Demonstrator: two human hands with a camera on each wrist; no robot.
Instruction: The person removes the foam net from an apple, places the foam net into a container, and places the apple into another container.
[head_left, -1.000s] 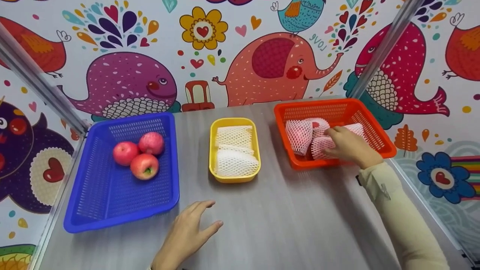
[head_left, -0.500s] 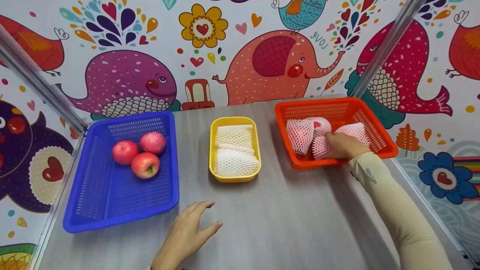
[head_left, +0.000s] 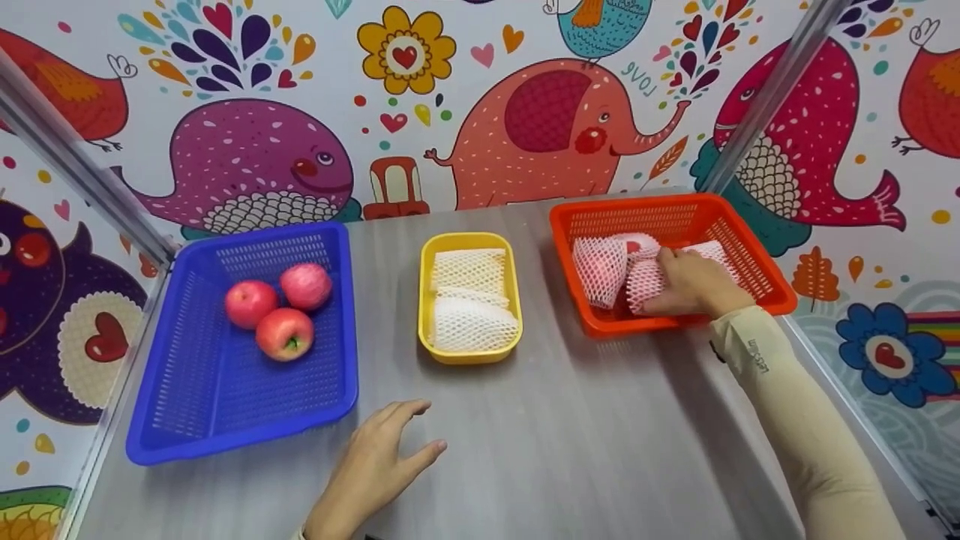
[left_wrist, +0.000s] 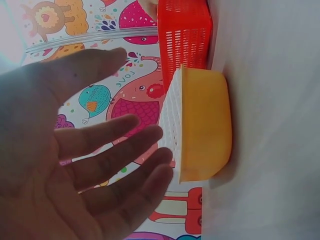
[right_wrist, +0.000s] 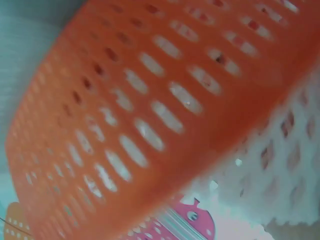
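In the head view my right hand (head_left: pixel 696 283) reaches into the red basket (head_left: pixel 757 289). Its thumb lies in front of and its fingers behind a foam-netted apple (head_left: pixel 643 283), which it grips from the right side. More netted apples (head_left: pixel 600 271) lie around it, one partly hidden by the hand. The right wrist view is filled by the basket's slotted wall (right_wrist: pixel 150 120), with white netting (right_wrist: pixel 280 160) over the rim. My left hand (head_left: pixel 379 461) hovers above the table's near side, fingers relaxed and thumb apart, holding nothing. In the left wrist view that hand (left_wrist: pixel 95 155) faces the yellow basket (left_wrist: pixel 206 125).
The yellow basket holds folded white foam nets (head_left: pixel 472 326). At the left, a blue basket (head_left: pixel 225 405) contains three bare red apples (head_left: pixel 285 334). Patterned panels (head_left: pixel 405 135) enclose the grey table (head_left: pixel 540 450) at the back and sides.
My right hand has dipped into the red basket and come up slightly, closing around the netted apple. The front apple in the blue basket has shifted slightly left. The left hand stays put.
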